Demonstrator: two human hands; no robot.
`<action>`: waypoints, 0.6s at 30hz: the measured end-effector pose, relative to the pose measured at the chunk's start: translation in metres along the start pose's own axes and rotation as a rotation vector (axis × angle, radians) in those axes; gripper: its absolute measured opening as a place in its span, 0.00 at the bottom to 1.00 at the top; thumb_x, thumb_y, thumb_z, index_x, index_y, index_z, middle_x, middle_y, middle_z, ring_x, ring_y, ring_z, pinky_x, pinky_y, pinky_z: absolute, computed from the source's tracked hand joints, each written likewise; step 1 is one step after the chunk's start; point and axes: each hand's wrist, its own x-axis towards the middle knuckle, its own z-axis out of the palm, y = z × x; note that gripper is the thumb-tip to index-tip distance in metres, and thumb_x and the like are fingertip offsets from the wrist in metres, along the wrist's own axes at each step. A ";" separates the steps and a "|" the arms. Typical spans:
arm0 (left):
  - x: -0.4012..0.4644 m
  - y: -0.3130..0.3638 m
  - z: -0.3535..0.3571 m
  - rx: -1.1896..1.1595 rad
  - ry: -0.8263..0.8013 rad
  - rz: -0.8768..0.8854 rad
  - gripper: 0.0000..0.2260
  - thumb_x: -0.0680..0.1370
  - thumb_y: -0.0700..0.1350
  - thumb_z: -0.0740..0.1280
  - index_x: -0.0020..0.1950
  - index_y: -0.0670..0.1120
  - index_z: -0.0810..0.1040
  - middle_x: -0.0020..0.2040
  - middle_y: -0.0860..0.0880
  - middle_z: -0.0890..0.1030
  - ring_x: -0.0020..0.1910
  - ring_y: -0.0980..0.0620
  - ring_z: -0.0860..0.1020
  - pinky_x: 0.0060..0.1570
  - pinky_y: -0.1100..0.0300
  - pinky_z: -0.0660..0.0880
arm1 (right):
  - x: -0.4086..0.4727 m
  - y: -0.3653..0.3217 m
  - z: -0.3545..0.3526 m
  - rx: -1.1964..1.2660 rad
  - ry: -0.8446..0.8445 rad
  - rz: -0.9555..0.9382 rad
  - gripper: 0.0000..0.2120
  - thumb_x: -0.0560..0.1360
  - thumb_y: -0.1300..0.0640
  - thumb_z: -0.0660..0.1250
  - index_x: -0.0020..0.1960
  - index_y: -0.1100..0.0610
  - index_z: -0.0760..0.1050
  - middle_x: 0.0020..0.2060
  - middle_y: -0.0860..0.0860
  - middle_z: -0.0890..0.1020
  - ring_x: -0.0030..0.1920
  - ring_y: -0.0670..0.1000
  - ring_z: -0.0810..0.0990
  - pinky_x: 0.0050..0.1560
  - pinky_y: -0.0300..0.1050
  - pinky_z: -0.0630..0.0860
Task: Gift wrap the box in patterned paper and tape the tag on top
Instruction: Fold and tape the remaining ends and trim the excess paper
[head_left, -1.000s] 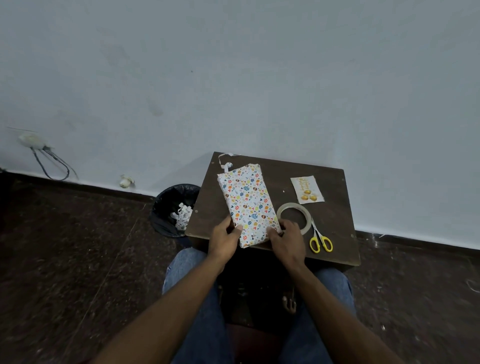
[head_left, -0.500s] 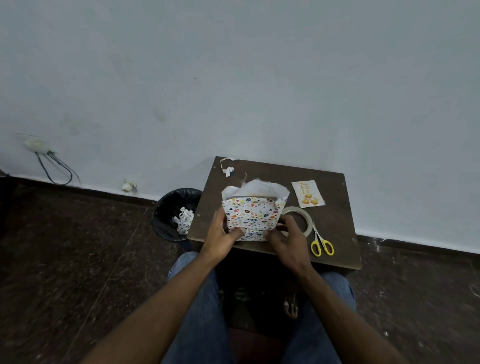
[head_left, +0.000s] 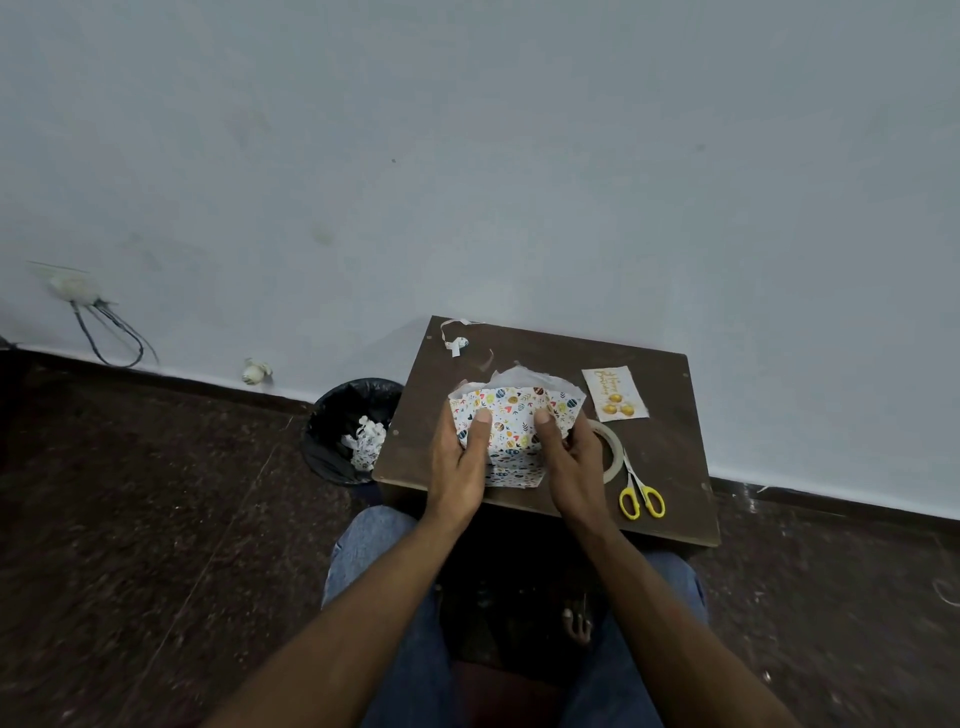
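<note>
Box in patterned paper (head_left: 511, 423): held upright over the near half of the bench (head_left: 665, 457), white paper flaps open at its top. Left hand (head_left: 462, 467) and right hand (head_left: 574, 462): grip it from either side, thumbs pressed on the near face. Tape roll (head_left: 613, 449): flat, partly behind the right hand. Scissors (head_left: 640, 493), yellow handles: just right of the roll. Tag (head_left: 615, 393): flat, far right. Bin (head_left: 353, 431): on the floor, left of the bench
</note>
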 end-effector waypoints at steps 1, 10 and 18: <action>0.000 -0.003 0.001 0.015 0.015 0.011 0.19 0.80 0.58 0.62 0.68 0.54 0.72 0.61 0.50 0.80 0.62 0.51 0.78 0.62 0.44 0.75 | 0.000 0.002 0.002 0.005 0.018 0.001 0.13 0.81 0.57 0.63 0.65 0.58 0.74 0.53 0.50 0.85 0.54 0.46 0.83 0.48 0.39 0.79; 0.008 -0.004 0.016 -0.057 0.245 -0.040 0.17 0.79 0.51 0.64 0.64 0.45 0.79 0.55 0.48 0.84 0.55 0.49 0.82 0.54 0.50 0.80 | 0.003 0.024 0.017 -0.115 0.176 -0.057 0.25 0.80 0.44 0.61 0.71 0.55 0.71 0.58 0.55 0.82 0.56 0.50 0.81 0.54 0.49 0.79; 0.010 -0.009 0.024 0.164 0.346 0.001 0.22 0.80 0.58 0.58 0.72 0.51 0.73 0.65 0.51 0.79 0.62 0.54 0.78 0.60 0.53 0.76 | 0.004 0.031 0.020 -0.226 0.249 -0.135 0.25 0.81 0.45 0.58 0.75 0.54 0.68 0.66 0.51 0.78 0.66 0.50 0.76 0.63 0.56 0.75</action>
